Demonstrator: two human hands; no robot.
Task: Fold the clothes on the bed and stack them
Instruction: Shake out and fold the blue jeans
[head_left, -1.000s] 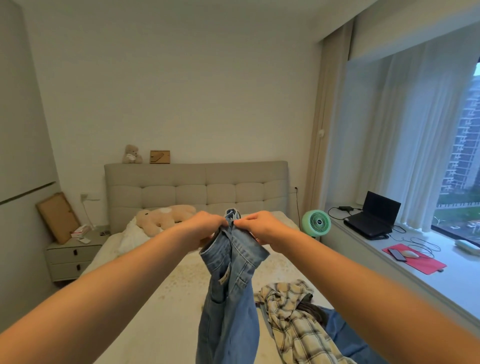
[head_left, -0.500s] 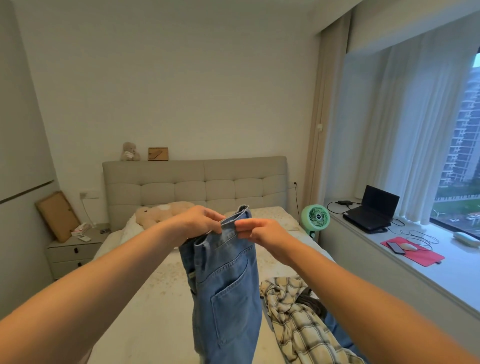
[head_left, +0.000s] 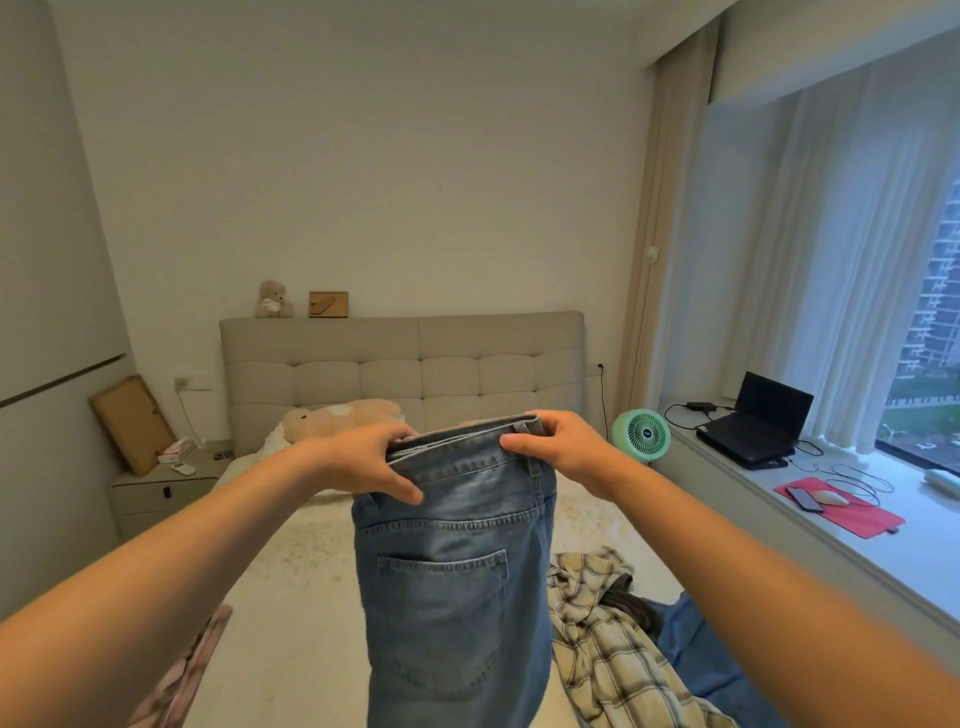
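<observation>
Your left hand (head_left: 363, 467) and right hand (head_left: 563, 447) each pinch one end of the waistband of the blue jeans (head_left: 452, 571), thumbs on the near side and fingers curled over the band. The jeans hang straight down between your forearms, back pocket toward you, above the bed (head_left: 291, 597). Denim of this kind is likely heavy for cloth, fairly stiff and not slippery, so it should hold a crease. The waistband corners where you already grip look like the firmest hold, and the doubled seam there should not stretch. No label or writing on the jeans can be read.

Just below and to the right of your right hand, a plaid shirt (head_left: 608, 639) lies crumpled on the bed, soft and light by its look, with a blue garment (head_left: 701, 654) beside it. Below your left forearm a pink patterned cloth (head_left: 192, 665) shows at the bed's edge. Beyond your hands a plush toy (head_left: 337, 421) rests near the headboard. Farther right, a green fan (head_left: 641, 436) carries a centre badge too small to read.
</observation>
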